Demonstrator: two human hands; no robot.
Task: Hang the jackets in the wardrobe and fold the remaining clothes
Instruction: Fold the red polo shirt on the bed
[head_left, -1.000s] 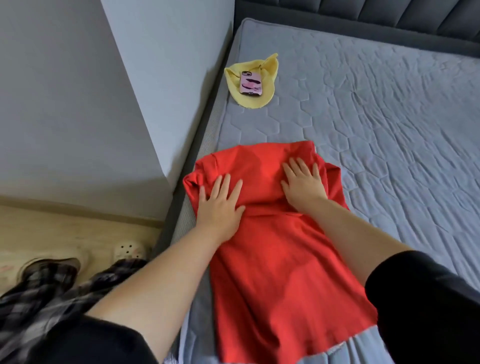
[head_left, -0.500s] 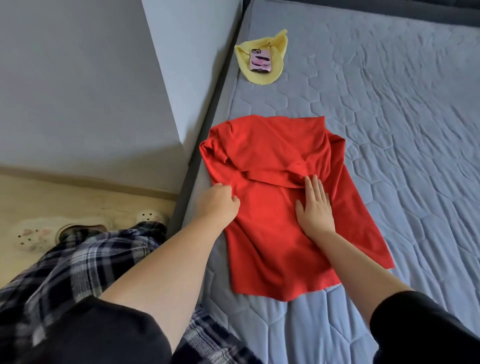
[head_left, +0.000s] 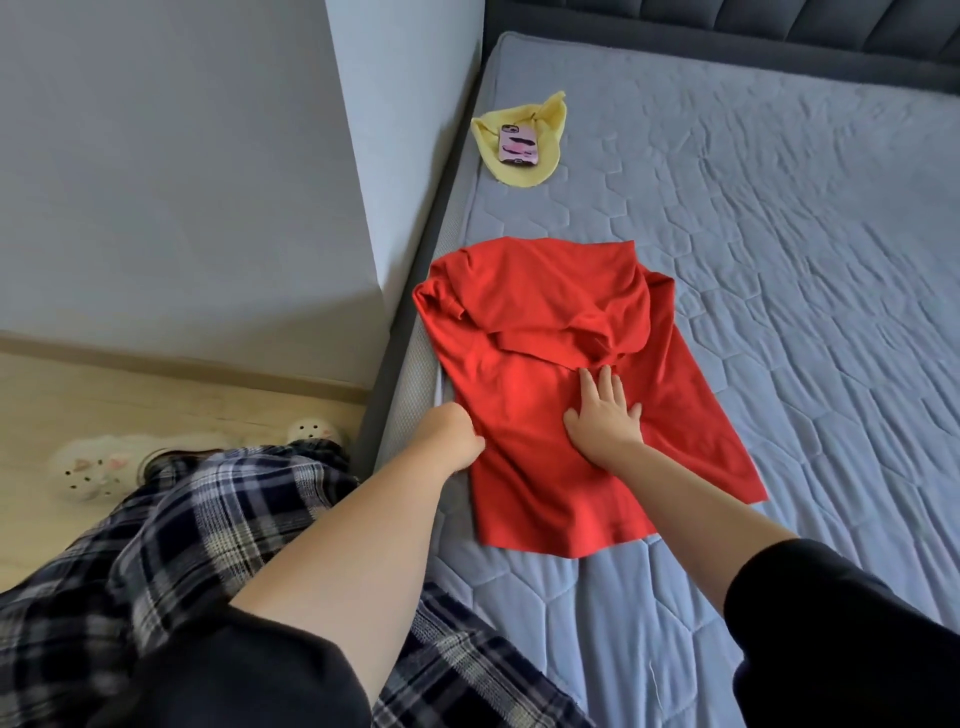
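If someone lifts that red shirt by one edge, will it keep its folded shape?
Probably not. The red shirt lies limp and creased on the mattress, so it would likely droop and unfold. It looks thin, probably light. The right hand pressing flat suggests it shifts easily.

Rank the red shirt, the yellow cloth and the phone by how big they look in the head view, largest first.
1. red shirt
2. yellow cloth
3. phone, lying on the cloth

The cloth and phone lie farther from the camera, so they look somewhat smaller; the order still holds.
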